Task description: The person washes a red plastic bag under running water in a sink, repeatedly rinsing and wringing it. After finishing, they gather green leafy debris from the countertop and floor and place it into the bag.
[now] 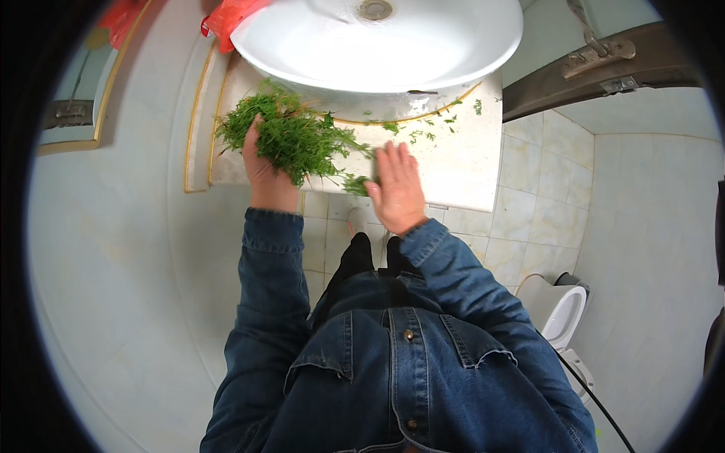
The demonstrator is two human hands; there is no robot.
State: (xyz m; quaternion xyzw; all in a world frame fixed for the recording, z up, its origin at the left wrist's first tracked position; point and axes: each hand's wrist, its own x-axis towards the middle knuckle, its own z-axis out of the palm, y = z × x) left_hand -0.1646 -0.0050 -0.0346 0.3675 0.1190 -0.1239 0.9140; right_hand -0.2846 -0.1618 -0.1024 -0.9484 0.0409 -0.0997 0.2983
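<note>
A thick bunch of feathery leafy greens (300, 136) with some thin reddish stems rests at the left of the pale countertop (453, 170). My left hand (263, 170) grips it from the left, thumb on top and the other fingers hidden beneath. My right hand (396, 184) is held flat with the fingers straight, over the front of the countertop, and nothing shows in it. A small clump of greens (355, 185) lies at its left side by the counter edge. Behind these, loose leaf bits (425, 135) are scattered in front of the white basin (391, 62).
Red plastic bags (232, 22) sit at the basin's left rim. A dark leaf (422, 92) clings to the basin's outside. A metal-framed door (600, 62) with a lever handle stands at the right. Further back on the tiled floor is a white toilet (558, 317).
</note>
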